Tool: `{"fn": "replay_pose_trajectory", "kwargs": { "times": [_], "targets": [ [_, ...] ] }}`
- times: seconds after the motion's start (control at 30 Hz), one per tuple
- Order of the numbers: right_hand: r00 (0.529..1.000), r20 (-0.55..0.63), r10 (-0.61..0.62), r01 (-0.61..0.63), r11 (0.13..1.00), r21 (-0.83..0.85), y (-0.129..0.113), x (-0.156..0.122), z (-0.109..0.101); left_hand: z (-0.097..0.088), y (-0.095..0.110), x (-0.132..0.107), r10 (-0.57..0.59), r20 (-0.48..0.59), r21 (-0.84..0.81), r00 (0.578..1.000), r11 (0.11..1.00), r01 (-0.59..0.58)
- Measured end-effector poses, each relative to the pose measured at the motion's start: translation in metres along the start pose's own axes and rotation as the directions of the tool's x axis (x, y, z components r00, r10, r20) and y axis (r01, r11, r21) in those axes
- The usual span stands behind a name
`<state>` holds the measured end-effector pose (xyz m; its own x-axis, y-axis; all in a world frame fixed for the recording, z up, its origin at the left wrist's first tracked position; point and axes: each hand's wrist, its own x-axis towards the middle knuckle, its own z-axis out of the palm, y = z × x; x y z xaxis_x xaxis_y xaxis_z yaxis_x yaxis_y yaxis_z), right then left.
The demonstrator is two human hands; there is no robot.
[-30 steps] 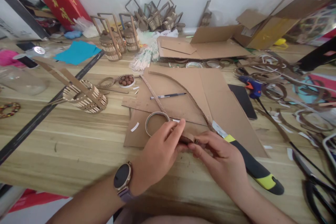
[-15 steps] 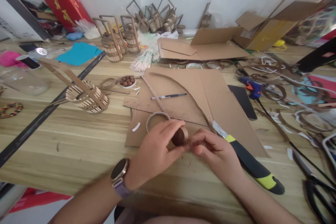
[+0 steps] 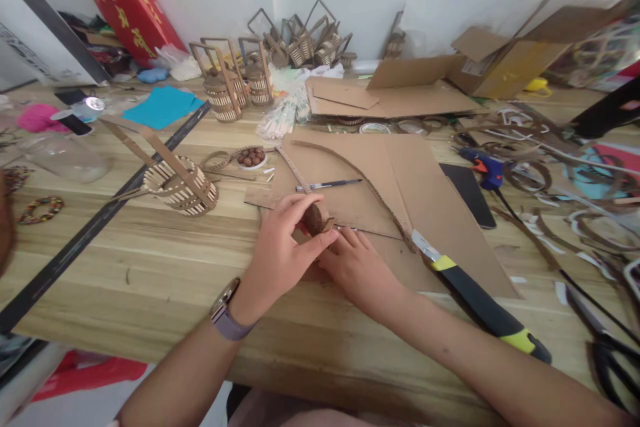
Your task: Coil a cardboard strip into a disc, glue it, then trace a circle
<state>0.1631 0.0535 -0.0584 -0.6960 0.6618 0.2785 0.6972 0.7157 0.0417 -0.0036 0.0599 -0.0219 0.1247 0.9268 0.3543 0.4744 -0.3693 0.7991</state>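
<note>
My left hand [image 3: 280,247], with a watch on its wrist, curls its fingers round a small rolled coil of corrugated cardboard strip [image 3: 314,219]. My right hand [image 3: 356,265] lies just to the right of it, fingertips pinched on the coil's lower edge. Both hands rest over the flat cardboard sheets [image 3: 400,173] in the middle of the wooden table [image 3: 150,260]. A long cardboard strip [image 3: 295,170] runs from the coil away toward the back. A pen [image 3: 327,184] lies on the cardboard just beyond the hands.
A yellow-and-black utility knife [image 3: 480,307] lies to the right of my right arm. A cardboard basket [image 3: 180,183] and a long black ruler [image 3: 90,230] sit at left. Blue glue gun [image 3: 483,167], scissors [image 3: 600,340], cardboard scraps crowd the right. More baskets [image 3: 235,83] stand at the back.
Both hands moved away from me onto the cardboard with the strip, which is now rolled into a tighter coil. The tape ring seen earlier is hidden under my hands.
</note>
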Motion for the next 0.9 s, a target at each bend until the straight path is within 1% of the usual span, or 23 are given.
{"fn": "replay_pose_trajectory", "kwargs": {
  "times": [0.1, 0.17, 0.23, 0.3, 0.37, 0.4, 0.47, 0.53, 0.57, 0.6, 0.63, 0.67, 0.73, 0.8, 0.83, 0.87, 0.9],
  "targets": [
    [0.998, -0.06, 0.034, -0.033, 0.999, 0.029, 0.01, 0.005, 0.0, -0.004, 0.004, -0.001, 0.039, 0.056, -0.047, 0.998, 0.998, -0.037],
    [0.987, -0.123, 0.107, -0.101, 0.994, 0.052, 0.022, 0.002, -0.008, -0.006, 0.007, -0.002, 0.086, 0.164, -0.079, 0.983, 0.994, -0.074],
    [0.966, -0.177, 0.188, -0.176, 0.981, 0.081, 0.033, -0.003, -0.017, -0.006, 0.01, -0.004, 0.128, 0.301, -0.051, 0.945, 0.992, -0.118],
    [0.953, -0.194, 0.235, -0.214, 0.969, 0.122, 0.042, -0.008, -0.025, -0.002, 0.012, -0.005, 0.142, 0.417, 0.024, 0.898, 0.986, -0.167],
    [0.947, -0.2, 0.252, -0.221, 0.961, 0.166, 0.044, -0.009, -0.03, 0.004, 0.012, -0.007, 0.14, 0.479, 0.086, 0.866, 0.975, -0.204],
    [0.942, -0.215, 0.259, -0.221, 0.958, 0.183, 0.043, -0.01, -0.031, 0.007, 0.011, -0.008, 0.134, 0.489, 0.111, 0.862, 0.971, -0.214],
    [0.923, -0.276, 0.269, -0.22, 0.956, 0.195, 0.033, -0.01, -0.033, 0.012, 0.009, -0.009, 0.12, 0.465, 0.163, 0.877, 0.962, -0.218],
    [0.918, -0.326, 0.225, -0.176, 0.969, 0.173, 0.017, -0.01, -0.036, 0.015, 0.007, -0.01, 0.105, 0.406, 0.208, 0.908, 0.957, -0.204],
    [0.929, -0.331, 0.167, -0.121, 0.981, 0.155, 0.007, -0.011, -0.039, 0.016, 0.007, -0.01, 0.093, 0.372, 0.227, 0.924, 0.956, -0.188],
    [0.951, -0.3, 0.075, -0.034, 0.99, 0.14, -0.004, -0.013, -0.042, 0.017, 0.006, -0.011, 0.076, 0.344, 0.245, 0.936, 0.955, -0.168],
    [0.961, -0.273, -0.033, 0.072, 0.988, 0.137, -0.015, -0.015, -0.046, 0.017, 0.006, -0.011, 0.057, 0.324, 0.264, 0.944, 0.953, -0.148],
    [0.964, -0.242, -0.108, 0.147, 0.978, 0.151, -0.025, -0.016, -0.051, 0.017, 0.007, -0.01, 0.035, 0.31, 0.286, 0.95, 0.95, -0.129],
    [0.95, -0.253, -0.185, 0.248, 0.937, 0.247, -0.039, -0.02, -0.062, 0.016, 0.008, -0.009, 0.001, 0.294, 0.325, 0.956, 0.94, -0.101],
    [0.929, -0.312, -0.198, 0.309, 0.88, 0.361, -0.044, -0.023, -0.073, 0.015, 0.01, -0.009, -0.005, 0.279, 0.34, 0.96, 0.936, -0.093],
    [0.918, -0.353, -0.182, 0.323, 0.86, 0.395, -0.042, -0.024, -0.078, 0.014, 0.011, -0.009, -0.004, 0.267, 0.341, 0.964, 0.936, -0.091],
    [0.911, -0.381, -0.155, 0.317, 0.855, 0.411, -0.037, -0.026, -0.081, 0.014, 0.012, -0.009, -0.004, 0.256, 0.342, 0.967, 0.936, -0.087],
    [0.898, -0.428, -0.105, 0.293, 0.867, 0.403, -0.03, -0.028, -0.083, 0.014, 0.013, -0.009, -0.004, 0.245, 0.341, 0.97, 0.937, -0.082]
  ]
}}
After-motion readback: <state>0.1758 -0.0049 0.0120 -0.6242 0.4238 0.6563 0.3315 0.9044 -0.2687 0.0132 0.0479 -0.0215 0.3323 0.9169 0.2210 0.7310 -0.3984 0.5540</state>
